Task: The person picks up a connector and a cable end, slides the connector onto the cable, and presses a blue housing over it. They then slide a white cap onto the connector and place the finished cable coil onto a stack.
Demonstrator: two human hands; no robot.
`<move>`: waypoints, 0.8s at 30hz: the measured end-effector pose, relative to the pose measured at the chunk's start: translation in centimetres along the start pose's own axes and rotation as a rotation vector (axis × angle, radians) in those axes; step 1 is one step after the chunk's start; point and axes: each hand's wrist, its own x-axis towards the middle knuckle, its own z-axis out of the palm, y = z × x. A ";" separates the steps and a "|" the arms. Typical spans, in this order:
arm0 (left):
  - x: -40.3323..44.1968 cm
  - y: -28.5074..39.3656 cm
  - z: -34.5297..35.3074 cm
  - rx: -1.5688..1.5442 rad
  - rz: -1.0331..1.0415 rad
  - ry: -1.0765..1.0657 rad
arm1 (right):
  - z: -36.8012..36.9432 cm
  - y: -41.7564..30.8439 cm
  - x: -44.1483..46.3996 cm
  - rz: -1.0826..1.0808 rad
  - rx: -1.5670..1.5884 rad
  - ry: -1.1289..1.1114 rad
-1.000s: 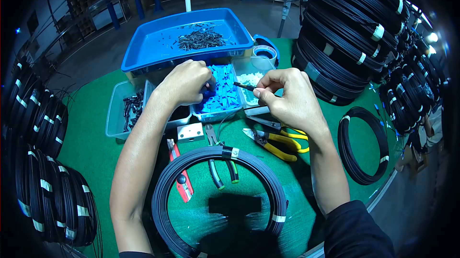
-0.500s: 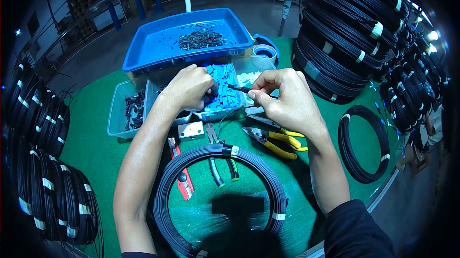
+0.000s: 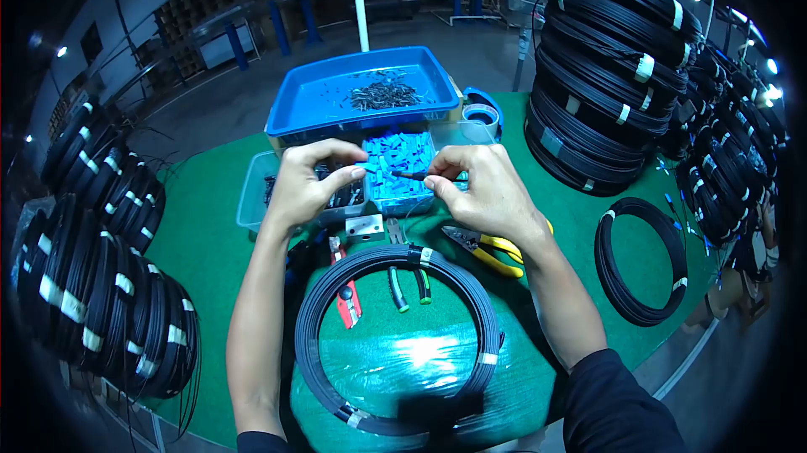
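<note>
My right hand (image 3: 479,184) pinches a short black connector (image 3: 412,175) that points left. Facing it, my left hand (image 3: 311,180) has its thumb and forefinger closed around a small blue piece (image 3: 368,167). Both hands are over the front of a clear bin of blue pieces (image 3: 395,150), with their tips a short gap apart. Nearer me, a coil of black cable (image 3: 309,310) lies on the green mat (image 3: 218,285).
A blue tray (image 3: 294,75) of small dark parts stands behind the bins. Red cutter (image 3: 348,302), yellow-handled pliers (image 3: 500,260) and a metal block (image 3: 364,228) lie around the coil. Cable stacks (image 3: 597,100) rise at the right and left (image 3: 109,293); another coil (image 3: 607,260) lies at right.
My left hand has come up out of the bins and now holds a blue piece near the black connector. The whole view has shifted, with the table items appearing lower and further right.
</note>
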 end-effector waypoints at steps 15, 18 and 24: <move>-7.8 4.7 -3.4 -0.027 0.295 0.314 | -0.1 -5.3 -2.1 -0.516 0.028 0.129; -7.6 4.7 -3.6 -0.016 0.324 0.300 | 0.0 -4.9 -2.0 -0.514 0.026 0.131; -7.3 5.4 -3.1 0.036 0.369 0.284 | 0.0 -5.1 -1.9 -0.575 -0.005 0.140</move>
